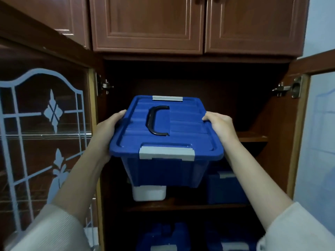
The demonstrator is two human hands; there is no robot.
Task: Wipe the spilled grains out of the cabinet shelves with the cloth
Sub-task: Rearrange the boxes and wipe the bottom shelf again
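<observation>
A blue plastic storage box with grey latches and a black lid handle hangs in the air in front of the open cabinet. My left hand grips its left side under the lid rim. My right hand grips the right side, fingers curled over the lid edge. Behind the box lies the upper shelf, dark and mostly hidden. No cloth and no grains are visible.
The middle shelf bears a white container and another blue box. Two more blue boxes stand on the level below. A glass-paned door stands open at left, another door at right. Closed upper cabinet doors are above.
</observation>
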